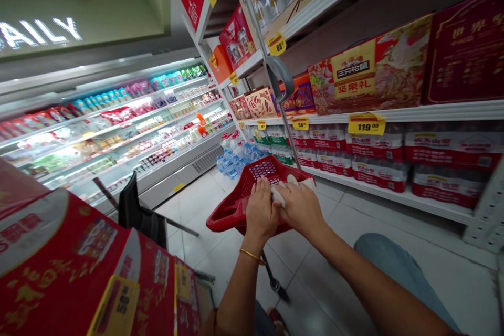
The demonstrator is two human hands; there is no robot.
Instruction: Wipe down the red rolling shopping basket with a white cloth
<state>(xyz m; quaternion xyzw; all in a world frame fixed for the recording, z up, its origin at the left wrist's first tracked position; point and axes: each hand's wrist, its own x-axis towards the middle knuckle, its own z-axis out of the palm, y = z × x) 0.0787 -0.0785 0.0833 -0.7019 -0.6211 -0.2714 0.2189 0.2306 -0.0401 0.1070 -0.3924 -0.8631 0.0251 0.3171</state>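
A red plastic shopping basket point(226, 216) stands in the aisle in front of me, its long grey metal pull handle point(280, 86) rising up and to the left. My left hand point(260, 211), with a gold bangle point(252, 256) on the wrist, reaches over the near side of the basket with fingers stretched out and close together. Beside it my right hand point(301, 206) is closed on a white cloth point(279, 197), which bunches under the palm and shows past the knuckles. The two hands meet at the thumbs. Whether either hand presses on the basket I cannot tell.
To the right, a white shelf point(413, 113) carries boxed gifts above shrink-wrapped bottle packs point(378, 168). Red cartons point(59, 252) are stacked at the left, near a black chair point(139, 212). An open refrigerated display point(129, 131) runs along the back, with blue-tinted bottle packs point(240, 160) on the floor.
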